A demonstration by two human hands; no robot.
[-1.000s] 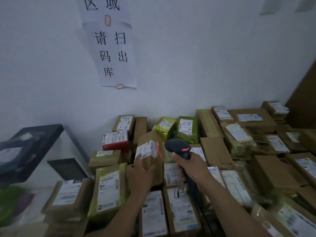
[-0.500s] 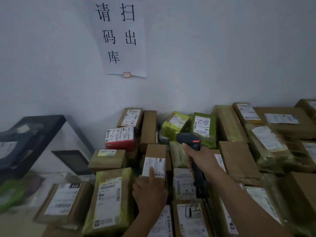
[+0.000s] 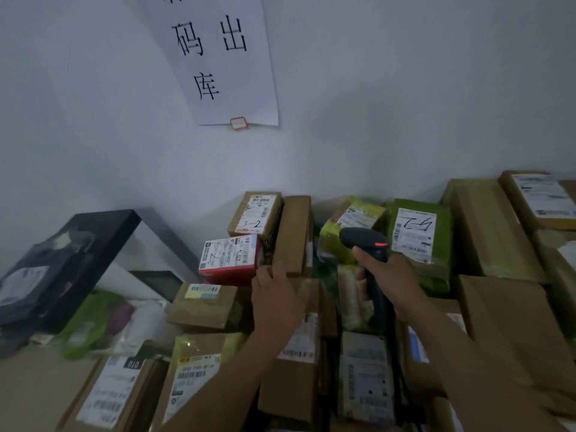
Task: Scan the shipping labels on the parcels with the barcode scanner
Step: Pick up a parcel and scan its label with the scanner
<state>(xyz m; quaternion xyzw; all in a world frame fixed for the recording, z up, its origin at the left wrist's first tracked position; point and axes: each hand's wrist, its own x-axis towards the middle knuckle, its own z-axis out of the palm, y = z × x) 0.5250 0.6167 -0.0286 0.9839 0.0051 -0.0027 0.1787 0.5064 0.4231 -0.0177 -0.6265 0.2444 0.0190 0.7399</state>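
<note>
Labelled parcels are packed tightly against the wall. My right hand (image 3: 389, 279) grips the handle of the black barcode scanner (image 3: 363, 241), whose head points toward the back of the pile. My left hand (image 3: 277, 294) reaches forward with fairly straight fingers, and its fingertips touch the lower end of a plain brown box (image 3: 293, 232) that stands on edge. Left of that box is a red box (image 3: 230, 258) with a white label, and behind the red one a brown box marked "3-2" (image 3: 255, 215). A brown parcel with a label (image 3: 299, 341) lies flat under my left wrist.
A green parcel with a handwritten label (image 3: 414, 235) and a yellow-green one (image 3: 352, 219) stand behind the scanner. More brown boxes (image 3: 486, 232) fill the right side. A black box (image 3: 62, 260) and a green bag (image 3: 93, 322) lie at the left. A paper sign (image 3: 218, 57) hangs on the wall.
My left hand laid down the small labelled parcel it held up, let go, and moved forward to the plain upright box. The scanner stayed in my right hand, roughly where it was.
</note>
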